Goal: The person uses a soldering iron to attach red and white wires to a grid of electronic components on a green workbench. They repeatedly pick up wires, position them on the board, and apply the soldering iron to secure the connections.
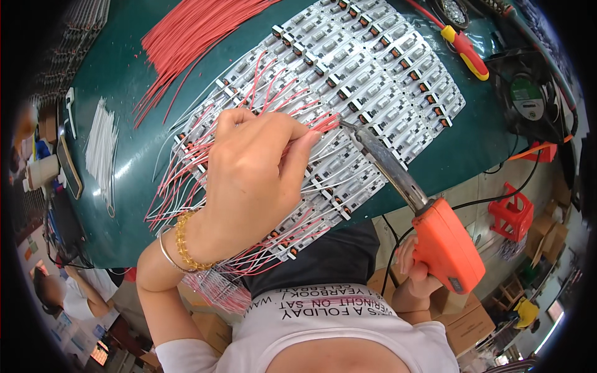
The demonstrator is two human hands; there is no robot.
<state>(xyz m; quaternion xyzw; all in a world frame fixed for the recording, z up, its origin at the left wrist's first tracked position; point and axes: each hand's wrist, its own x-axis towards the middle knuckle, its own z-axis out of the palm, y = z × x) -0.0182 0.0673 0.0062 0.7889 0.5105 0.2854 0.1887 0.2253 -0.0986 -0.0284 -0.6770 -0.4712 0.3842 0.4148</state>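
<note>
A panel of small white circuit boards [373,81] lies on the table, with red and white wires running from many boards on its left and near side. My left hand [252,161] is over the middle of the panel, thumb and fingers closed on a small bunch of red wires [324,122]. In my right hand [421,273] is an orange soldering gun [446,245], gripped by its handle. Its dark metal tip reaches up and left to the ends of those wires. Whether the tip touches a wire or a pad is too small to tell.
On the green table [134,186], a pile of red wires [193,43] lies at the far left and a bundle of white wires [101,140] nearer. Red-yellow-handled pliers [466,53] and a black fan [528,96] are at the right. A red stool [513,211] stands beyond.
</note>
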